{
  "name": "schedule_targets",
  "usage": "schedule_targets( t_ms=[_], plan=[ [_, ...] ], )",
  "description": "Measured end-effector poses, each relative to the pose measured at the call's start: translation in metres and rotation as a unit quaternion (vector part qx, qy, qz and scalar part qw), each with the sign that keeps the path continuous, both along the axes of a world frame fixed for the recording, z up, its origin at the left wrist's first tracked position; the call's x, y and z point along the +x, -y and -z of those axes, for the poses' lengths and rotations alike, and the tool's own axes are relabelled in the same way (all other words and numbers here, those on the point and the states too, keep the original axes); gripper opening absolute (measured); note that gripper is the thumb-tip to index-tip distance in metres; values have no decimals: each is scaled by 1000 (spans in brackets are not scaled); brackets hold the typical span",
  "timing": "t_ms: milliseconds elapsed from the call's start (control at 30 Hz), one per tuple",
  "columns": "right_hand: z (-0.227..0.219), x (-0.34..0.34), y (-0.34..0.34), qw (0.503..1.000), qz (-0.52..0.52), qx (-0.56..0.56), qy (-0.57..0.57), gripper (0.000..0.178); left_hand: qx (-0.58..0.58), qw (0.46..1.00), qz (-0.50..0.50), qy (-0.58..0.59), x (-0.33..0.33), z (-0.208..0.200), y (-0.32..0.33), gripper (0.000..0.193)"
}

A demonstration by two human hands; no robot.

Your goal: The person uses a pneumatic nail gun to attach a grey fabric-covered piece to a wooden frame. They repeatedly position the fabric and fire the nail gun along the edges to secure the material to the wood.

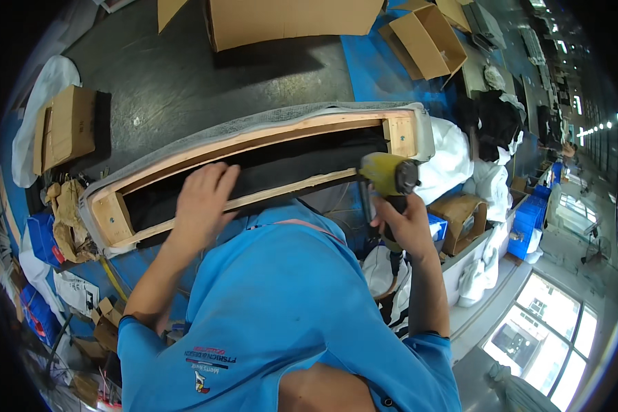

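Before me lies a long wooden frame (281, 127), its outer side wrapped in grey fabric (240, 125) and its inside lined with black cloth (288, 159). My left hand (202, 196) reaches over the near rail with its fingers stretched out; nothing shows in its grasp. Whether the palm presses on the rail cannot be made out. At the frame's right end, my right hand (406, 223) is closed round the grip of a yellow-green pistol-grip power tool (381, 172). The tool is raised by the near right corner, and its lower part is partly hidden by my fingers.
The frame rests on a dark worktable (281, 79). A large cardboard box (288, 17) stands at the far side, an open box (426, 41) far right and a smaller box (69, 127) left. White wrapped bundles (450, 158) crowd the right side. Blue bins (529, 223) stand farther right.
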State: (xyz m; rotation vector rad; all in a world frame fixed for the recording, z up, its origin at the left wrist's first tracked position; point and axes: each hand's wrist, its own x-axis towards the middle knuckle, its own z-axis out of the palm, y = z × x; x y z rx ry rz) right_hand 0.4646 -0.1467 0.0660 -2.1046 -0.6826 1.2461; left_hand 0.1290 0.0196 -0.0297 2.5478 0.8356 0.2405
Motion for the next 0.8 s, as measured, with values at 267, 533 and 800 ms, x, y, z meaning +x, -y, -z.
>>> schedule_targets(
  t_ms=[267,533,800],
  plan=[
    [45,6,8,993,55,107,-16,17,-90,984,-12,-156,-27,-1,-15,70],
    [15,54,30,968,69,217,-109,32,-143,964,-142,-172,-120,-18,-6,68],
    [257,194,-32,996,39,75,-8,44,-63,938,-243,-239,-142,-18,19,65]
  ],
)
